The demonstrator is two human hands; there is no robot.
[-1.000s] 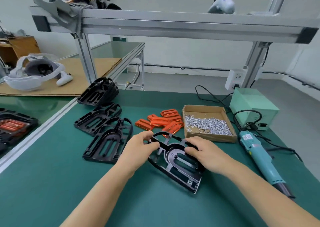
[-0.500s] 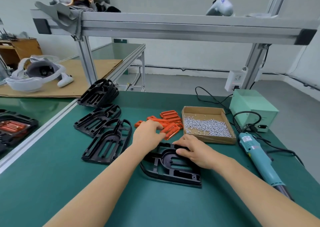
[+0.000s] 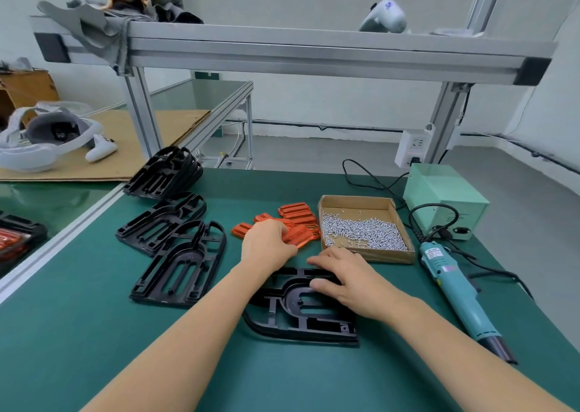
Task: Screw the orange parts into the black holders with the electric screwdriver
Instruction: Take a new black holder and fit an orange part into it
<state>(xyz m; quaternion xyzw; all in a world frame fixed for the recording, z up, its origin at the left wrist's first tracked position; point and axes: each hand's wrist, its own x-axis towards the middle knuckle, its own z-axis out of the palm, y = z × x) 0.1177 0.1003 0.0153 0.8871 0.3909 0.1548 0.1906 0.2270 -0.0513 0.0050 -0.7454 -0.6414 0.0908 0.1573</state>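
Note:
A black holder [image 3: 314, 323] lies flat on the green mat in front of me. My right hand [image 3: 351, 280] rests on its far end, fingers stretched over the top bar and thumb pressing the inner rim. My left hand [image 3: 266, 245] reaches into the pile of orange parts [image 3: 295, 210] just beyond the holder, and its fingers curl round one of them. The teal electric screwdriver [image 3: 452, 289] lies on the mat to the right, untouched. A cardboard tray [image 3: 357, 199] holds several silver screws [image 3: 361, 236].
Two more black holders [image 3: 185, 264] [image 3: 160, 220] and a stack of them [image 3: 166, 173] lie at the left. A pale green power box [image 3: 445, 198] with cables sits at the back right. An aluminium frame post [image 3: 138, 110] stands behind; a white headset [image 3: 47, 141] is on the neighbouring table.
The holder was tilted up in both hands; it now lies flat. My left hand let go of it and moved forward onto the orange parts. My right hand stayed on the holder.

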